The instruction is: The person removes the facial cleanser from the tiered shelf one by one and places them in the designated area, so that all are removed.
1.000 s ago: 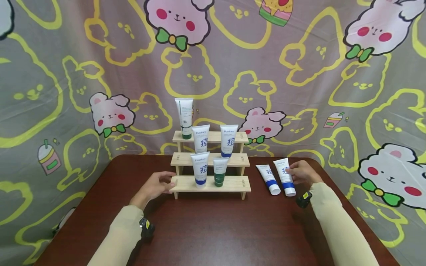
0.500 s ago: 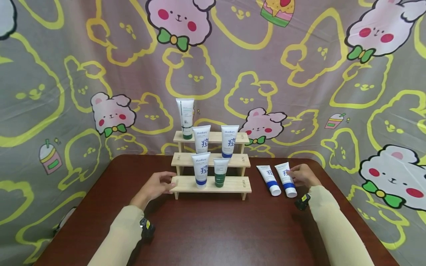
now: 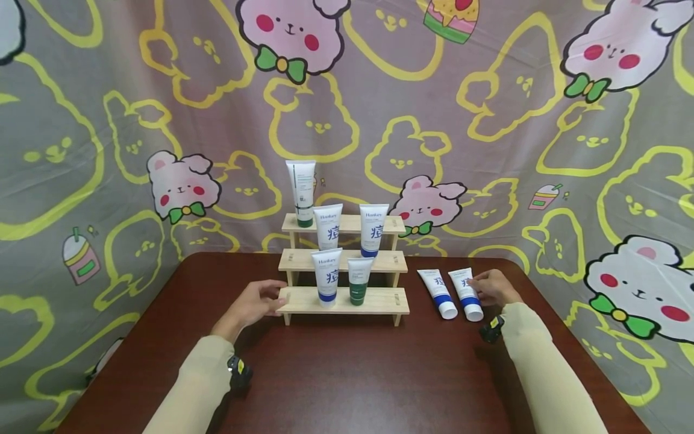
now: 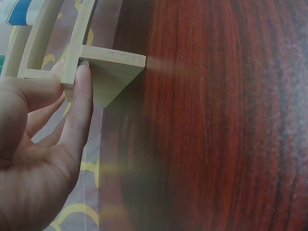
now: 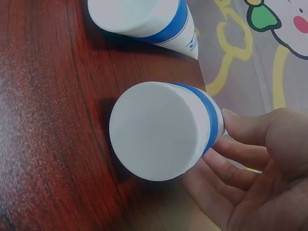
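My left hand [image 3: 256, 305] pinches the left end of the bottom step of a three-step wooden display stand [image 3: 295, 300]; in the left wrist view the thumb lies on top and a finger underneath the board [image 4: 79, 48]. At the right, my right hand [image 3: 494, 286] holds a white-and-blue squeeze tube [image 3: 465, 292] by its side. The right wrist view shows its round white cap [image 5: 154, 132] facing the camera, thumb on one side and fingers on the other. A matching tube [image 3: 437, 292] lies on the table just left of it.
Several tubes stand on the stand: a tall white-and-green tube [image 3: 301, 193] on top, white-and-blue tubes [image 3: 372, 229] on the middle and bottom steps, and a small green-and-white tube [image 3: 358, 282] at the bottom. A patterned cloth [image 3: 320, 157] hangs behind the dark red table [image 3: 347, 374].
The tube in my right hand has shifted slightly, its flat end dropping toward the table, and the right hand has lowered a little with it. My left hand stays on the stand.
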The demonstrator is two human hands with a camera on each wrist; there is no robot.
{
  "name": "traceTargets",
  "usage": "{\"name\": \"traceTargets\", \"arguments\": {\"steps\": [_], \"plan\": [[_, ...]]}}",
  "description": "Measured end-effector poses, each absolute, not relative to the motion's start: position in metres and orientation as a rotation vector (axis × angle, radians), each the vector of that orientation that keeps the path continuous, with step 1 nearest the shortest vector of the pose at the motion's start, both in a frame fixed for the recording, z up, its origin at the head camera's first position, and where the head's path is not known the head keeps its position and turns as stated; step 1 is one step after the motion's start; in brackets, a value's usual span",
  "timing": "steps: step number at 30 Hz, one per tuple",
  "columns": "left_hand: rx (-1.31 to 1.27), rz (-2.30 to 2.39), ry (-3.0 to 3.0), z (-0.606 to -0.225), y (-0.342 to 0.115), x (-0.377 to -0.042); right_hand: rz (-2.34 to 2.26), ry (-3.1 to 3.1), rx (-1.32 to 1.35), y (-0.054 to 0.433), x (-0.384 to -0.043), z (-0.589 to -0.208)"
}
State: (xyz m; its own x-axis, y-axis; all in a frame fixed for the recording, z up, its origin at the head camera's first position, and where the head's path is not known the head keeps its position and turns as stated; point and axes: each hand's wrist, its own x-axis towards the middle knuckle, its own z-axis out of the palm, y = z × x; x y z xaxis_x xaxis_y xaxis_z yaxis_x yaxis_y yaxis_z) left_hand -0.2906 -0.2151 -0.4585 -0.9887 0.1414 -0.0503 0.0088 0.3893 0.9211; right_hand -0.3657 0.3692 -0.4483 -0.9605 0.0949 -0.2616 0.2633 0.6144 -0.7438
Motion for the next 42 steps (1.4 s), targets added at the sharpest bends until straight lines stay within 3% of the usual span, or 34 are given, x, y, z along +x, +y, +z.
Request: {"name": "traceTargets", "arguments": {"steps": [42], "plan": [[0.171,1.685,2.508,-0.455,-0.214,-0.287,-1.158,2.705,0.139,0.371,-0.359,-0.421]]}}
